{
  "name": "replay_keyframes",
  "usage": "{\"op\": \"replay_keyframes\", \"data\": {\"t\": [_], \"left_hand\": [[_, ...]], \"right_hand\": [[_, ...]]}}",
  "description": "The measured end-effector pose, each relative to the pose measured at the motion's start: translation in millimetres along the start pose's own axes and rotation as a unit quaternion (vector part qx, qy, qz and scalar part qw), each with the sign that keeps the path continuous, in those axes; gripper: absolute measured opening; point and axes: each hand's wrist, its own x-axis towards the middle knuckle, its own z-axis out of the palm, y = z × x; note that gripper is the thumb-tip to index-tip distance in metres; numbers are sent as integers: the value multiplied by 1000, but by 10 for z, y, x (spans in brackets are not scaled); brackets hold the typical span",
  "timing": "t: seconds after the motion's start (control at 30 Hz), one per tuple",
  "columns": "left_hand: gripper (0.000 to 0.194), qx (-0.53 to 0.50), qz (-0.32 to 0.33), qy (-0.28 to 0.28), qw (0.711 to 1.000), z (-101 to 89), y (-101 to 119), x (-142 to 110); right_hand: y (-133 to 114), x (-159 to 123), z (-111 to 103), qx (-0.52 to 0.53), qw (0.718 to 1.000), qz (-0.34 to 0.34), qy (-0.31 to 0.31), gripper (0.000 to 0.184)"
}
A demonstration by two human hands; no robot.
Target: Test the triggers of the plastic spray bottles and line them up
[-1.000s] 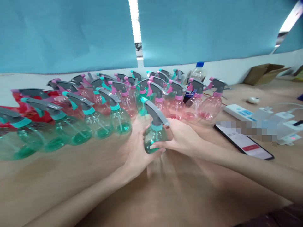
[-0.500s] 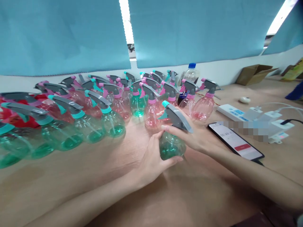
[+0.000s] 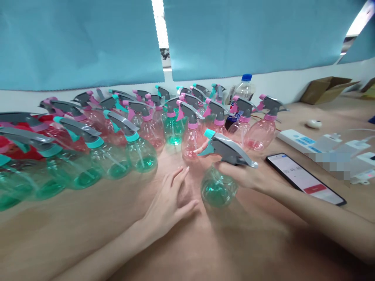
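My right hand (image 3: pixel 241 173) is wrapped round the neck of a green spray bottle (image 3: pixel 218 191) with a grey and teal trigger head. The bottle is upright, its nozzle pointing left; part of its neck is hidden by the fingers. To its left, my left hand (image 3: pixel 172 199) is off the bottle, fingers apart, holding nothing. Closest behind the hands stands a pink spray bottle (image 3: pixel 192 142). Further left is another green spray bottle (image 3: pixel 142 156), at the end of a row of similar green ones.
Several more pink and green spray bottles fill the table's back left. Behind them stands a blue-capped drink bottle (image 3: pixel 246 91). To the right lie a phone (image 3: pixel 304 177) showing a timer, a white power strip (image 3: pixel 295 138) with chargers, a small white object (image 3: pixel 313 124) and a cardboard box (image 3: pixel 324 90).
My left hand has let go of the green spray bottle and moved left. The bottle, still in my right hand, is slightly further right and lower in view. The camera view has shifted a little.
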Motion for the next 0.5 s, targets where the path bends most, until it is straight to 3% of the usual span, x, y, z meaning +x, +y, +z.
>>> {"op": "replay_keyframes", "data": {"t": [0.23,0.5], "left_hand": [[55,62,6,-25,998,-70,-84,-45],[41,94,23,-15,995,-83,-95,-56]], "right_hand": [[91,-10,3,11,1000,9,-21,11],[138,-32,-7,30,999,19,-37,14]]}}
